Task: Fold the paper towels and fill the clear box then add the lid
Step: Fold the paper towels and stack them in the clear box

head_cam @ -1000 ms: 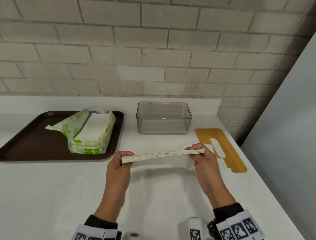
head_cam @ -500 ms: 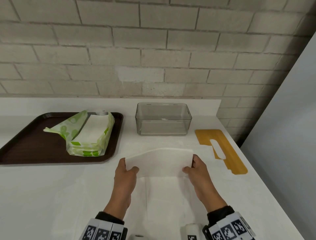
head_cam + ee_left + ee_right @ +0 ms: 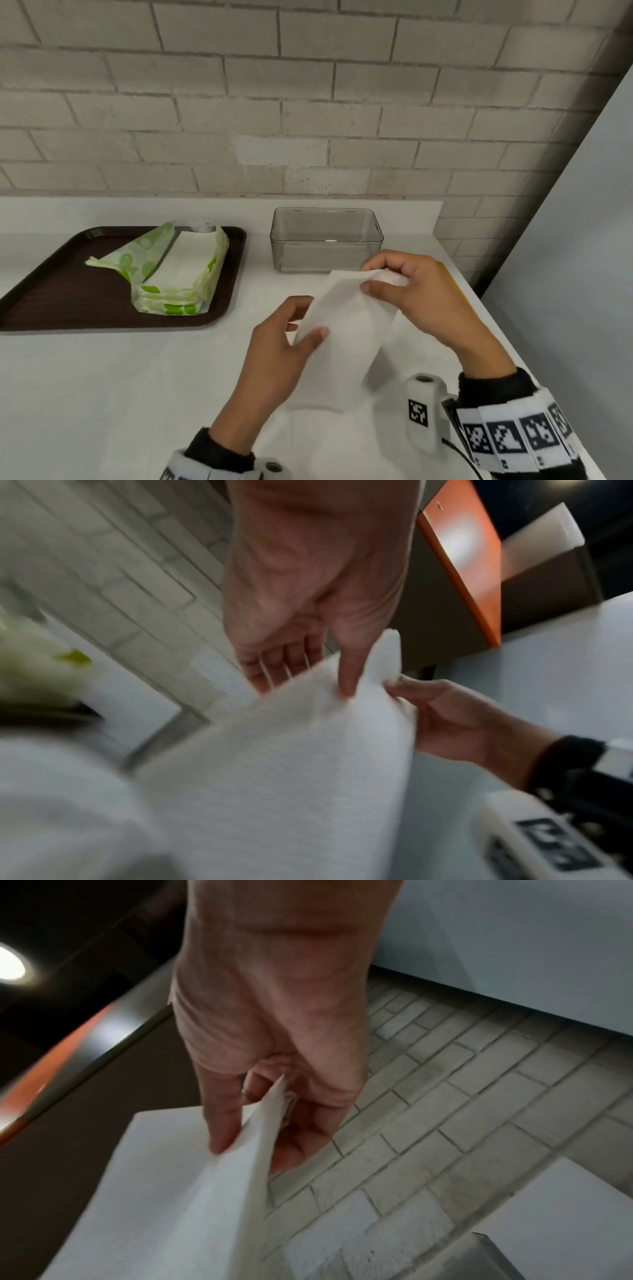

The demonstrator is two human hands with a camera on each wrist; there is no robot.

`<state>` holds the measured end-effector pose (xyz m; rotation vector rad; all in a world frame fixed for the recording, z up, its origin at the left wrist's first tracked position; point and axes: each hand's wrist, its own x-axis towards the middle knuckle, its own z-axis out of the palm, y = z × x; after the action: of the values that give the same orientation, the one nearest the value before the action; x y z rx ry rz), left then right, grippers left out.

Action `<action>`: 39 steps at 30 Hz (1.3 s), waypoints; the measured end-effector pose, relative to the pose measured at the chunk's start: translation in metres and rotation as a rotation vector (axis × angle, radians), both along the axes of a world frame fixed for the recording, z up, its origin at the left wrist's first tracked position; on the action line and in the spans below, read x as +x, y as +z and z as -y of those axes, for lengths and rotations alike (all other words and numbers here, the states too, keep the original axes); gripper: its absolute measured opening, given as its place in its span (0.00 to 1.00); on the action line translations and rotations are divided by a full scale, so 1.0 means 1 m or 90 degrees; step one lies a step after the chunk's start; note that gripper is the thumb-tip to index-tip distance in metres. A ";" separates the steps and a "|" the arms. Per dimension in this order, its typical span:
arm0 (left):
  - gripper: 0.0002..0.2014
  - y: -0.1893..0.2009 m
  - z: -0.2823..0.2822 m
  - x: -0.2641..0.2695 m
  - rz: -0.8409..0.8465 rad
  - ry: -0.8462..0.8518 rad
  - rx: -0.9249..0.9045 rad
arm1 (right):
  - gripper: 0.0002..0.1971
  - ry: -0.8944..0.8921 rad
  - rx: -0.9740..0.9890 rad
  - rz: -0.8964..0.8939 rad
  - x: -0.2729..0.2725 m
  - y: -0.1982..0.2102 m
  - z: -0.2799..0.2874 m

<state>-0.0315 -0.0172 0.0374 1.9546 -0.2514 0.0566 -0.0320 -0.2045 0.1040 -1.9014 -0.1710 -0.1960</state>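
Holding one bundle of white paper towels (image 3: 346, 329) up off the white counter (image 3: 102, 394), both hands are busy: the left hand (image 3: 274, 359) pinches the bundle's near left edge between thumb and fingers, and the right hand (image 3: 421, 294) pinches its far upper corner, the layers caught between thumb and curled fingers — the right wrist view shows this plainly. Judging by the layout, the task is early: the one clear box (image 3: 325, 240) stands empty near the brick wall, nothing is packed, and the lid is not on. I take the yellow edge (image 3: 452, 277) peeking from behind the right hand to be that lid, but cannot confirm it. One opened green-and-white towel pack (image 3: 171, 270) lies on the single brown tray (image 3: 51, 291), more towels inside — folding, filling and lidding remain.
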 end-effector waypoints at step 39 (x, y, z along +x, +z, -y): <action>0.18 -0.045 0.014 0.064 -0.218 0.044 0.232 | 0.17 -0.382 0.225 -0.032 0.012 -0.064 0.008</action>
<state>0.0322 -0.0317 -0.0073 2.2933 0.0376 -0.2960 -0.0201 -0.2127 0.0398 -1.5556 0.4497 -0.5443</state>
